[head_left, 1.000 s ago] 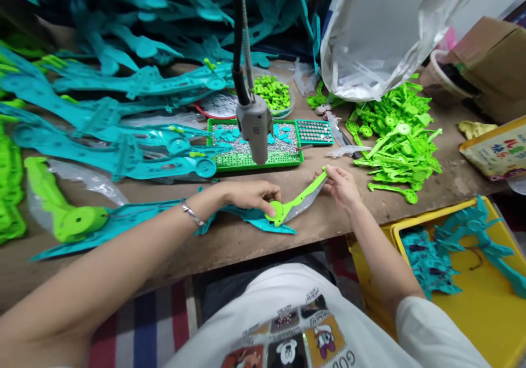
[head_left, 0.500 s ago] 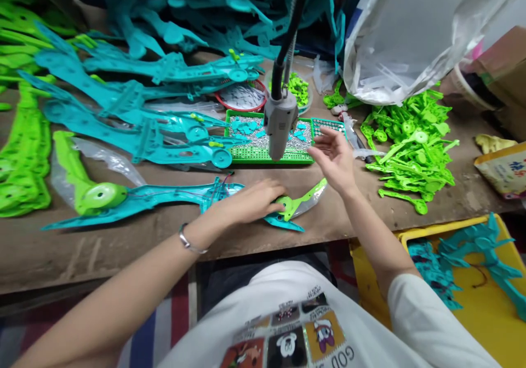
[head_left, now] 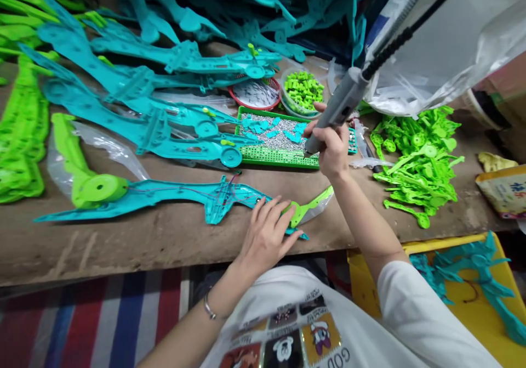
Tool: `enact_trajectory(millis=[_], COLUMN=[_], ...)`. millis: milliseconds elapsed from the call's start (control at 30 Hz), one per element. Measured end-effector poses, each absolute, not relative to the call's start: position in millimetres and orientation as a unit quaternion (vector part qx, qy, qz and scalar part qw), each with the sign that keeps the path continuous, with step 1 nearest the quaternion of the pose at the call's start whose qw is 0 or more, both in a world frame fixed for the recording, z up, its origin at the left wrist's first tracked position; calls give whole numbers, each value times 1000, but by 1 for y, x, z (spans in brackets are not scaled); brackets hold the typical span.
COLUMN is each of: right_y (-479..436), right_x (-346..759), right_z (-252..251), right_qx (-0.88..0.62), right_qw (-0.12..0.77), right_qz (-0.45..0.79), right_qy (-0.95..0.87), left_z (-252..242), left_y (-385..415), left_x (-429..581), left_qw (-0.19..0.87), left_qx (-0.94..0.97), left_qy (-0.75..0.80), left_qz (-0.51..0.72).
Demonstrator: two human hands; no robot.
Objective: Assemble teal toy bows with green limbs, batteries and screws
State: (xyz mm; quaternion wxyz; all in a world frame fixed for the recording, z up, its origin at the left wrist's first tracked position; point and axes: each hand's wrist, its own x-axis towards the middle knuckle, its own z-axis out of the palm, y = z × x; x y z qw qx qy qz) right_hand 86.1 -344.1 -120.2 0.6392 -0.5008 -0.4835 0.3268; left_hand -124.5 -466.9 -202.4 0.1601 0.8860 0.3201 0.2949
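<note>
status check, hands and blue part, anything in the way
Left hand resting across blue part's right end. Right hand gripping grey tool. Left fingers partly hiding green lever.

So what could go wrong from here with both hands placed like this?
The left hand lies over the joint between the teal frame and the green piece; if its pressure eases, the parts might shift.

The right hand holds the gray driver above the green tray, so its tip could scatter small metal pieces.

Thin wires run exposed along the frame and might snag.
</note>
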Motion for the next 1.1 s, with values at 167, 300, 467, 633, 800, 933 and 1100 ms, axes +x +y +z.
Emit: enact_trajectory(millis=[167,300,467,633,800,933,1100], right_y=[-341,-334,-327,-326,-327,-340,-381], right_x=[79,77,80,79,80,74,54], right_z=[-140,-156,-167,-168,-165,-150,-122], right_qx=[-534,-532,-528,-534,-543,-517,-433], right_qw=[655,673,676,664,665,685,699], right_qz=[261,252,247,259,257,267,333], right_qy=[-467,-448,-451,-455,-444,-439,-461], left_z=[-208,-206,-205,-207,-203,-192,-181], left_y=[-470,-469,-470,-471,-469,-458,-433], left_x=[-120,-119,-119,-118,-119,-114,-97], left_qw=[154,157,162,162,160,143,96], left_qx=[887,886,884,884,884,861,803], left_qy=[331,333,338,339,336,373,494], left_qz=[283,280,278,278,284,314,320])
